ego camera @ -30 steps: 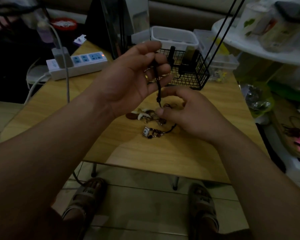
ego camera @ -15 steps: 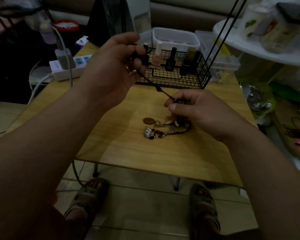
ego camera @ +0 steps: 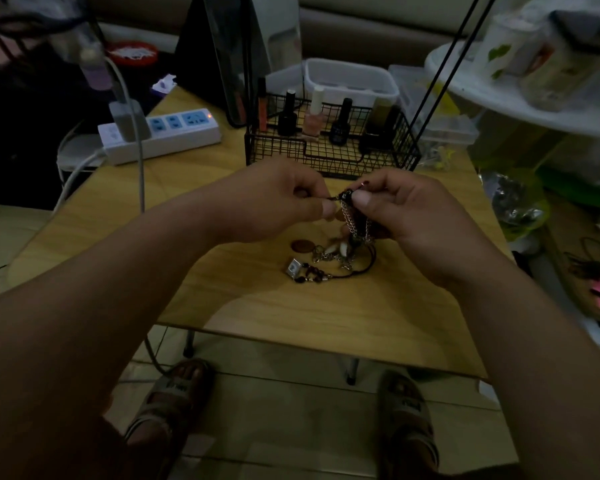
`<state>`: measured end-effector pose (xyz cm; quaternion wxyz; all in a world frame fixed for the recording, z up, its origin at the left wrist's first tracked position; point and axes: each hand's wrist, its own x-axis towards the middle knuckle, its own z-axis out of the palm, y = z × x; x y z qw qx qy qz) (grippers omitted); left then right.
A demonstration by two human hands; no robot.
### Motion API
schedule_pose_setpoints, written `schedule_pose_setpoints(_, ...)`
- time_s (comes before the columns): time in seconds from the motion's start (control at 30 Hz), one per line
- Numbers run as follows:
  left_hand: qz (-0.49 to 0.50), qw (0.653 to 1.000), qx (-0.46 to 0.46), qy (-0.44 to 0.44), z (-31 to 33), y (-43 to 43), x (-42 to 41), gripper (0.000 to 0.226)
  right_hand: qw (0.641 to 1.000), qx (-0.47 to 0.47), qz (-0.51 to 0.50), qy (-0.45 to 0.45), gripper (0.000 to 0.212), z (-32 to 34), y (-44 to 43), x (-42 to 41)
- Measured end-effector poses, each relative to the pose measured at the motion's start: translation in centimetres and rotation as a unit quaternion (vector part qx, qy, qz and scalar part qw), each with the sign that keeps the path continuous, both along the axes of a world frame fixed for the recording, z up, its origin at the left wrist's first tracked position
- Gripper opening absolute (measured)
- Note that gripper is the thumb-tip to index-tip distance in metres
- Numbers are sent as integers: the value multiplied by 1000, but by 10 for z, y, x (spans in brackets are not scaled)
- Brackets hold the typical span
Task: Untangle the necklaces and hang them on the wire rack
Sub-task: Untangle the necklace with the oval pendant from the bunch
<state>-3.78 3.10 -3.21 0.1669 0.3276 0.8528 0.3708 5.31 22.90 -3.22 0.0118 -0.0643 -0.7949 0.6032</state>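
A tangle of necklaces (ego camera: 329, 258), dark cords, silver chains, beads and a small silver cube, lies partly on the wooden table (ego camera: 291, 323). Part of it hangs up to my fingers. My left hand (ego camera: 274, 199) pinches a dark cord end at the middle of the view. My right hand (ego camera: 402, 206) pinches the same knot from the right, with chains dangling below it. The two thumbs nearly touch. Just behind my hands stands a black wire rack (ego camera: 326, 157).
Several nail polish bottles (ego camera: 338, 123) stand inside the wire basket. A white power strip (ego camera: 160, 133) with a plugged cable lies at the back left. White plastic bins (ego camera: 350, 81) sit behind. A cluttered white shelf (ego camera: 520, 98) is at the right. My sandalled feet (ego camera: 174, 400) show under the table.
My left hand came down from its raised position toward the right hand. My right hand lifted off the table with part of the tangle. Both now pinch it close together.
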Motion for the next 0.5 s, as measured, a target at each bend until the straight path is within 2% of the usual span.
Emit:
schedule_pose_setpoints(0.17,-4,999,25,-26,2,-3,1,17,981,147,-119,49,5,-8,4,-3)
schedule_pose_setpoints(0.27,-7,998,51,-37,2,-2,2,18,976,175,-94,87,8,-5,-5,2)
schedule_pose_setpoints(0.5,-26,996,71,-35,2,0,5,19,965,240,-60,91,11,-17,-17,4)
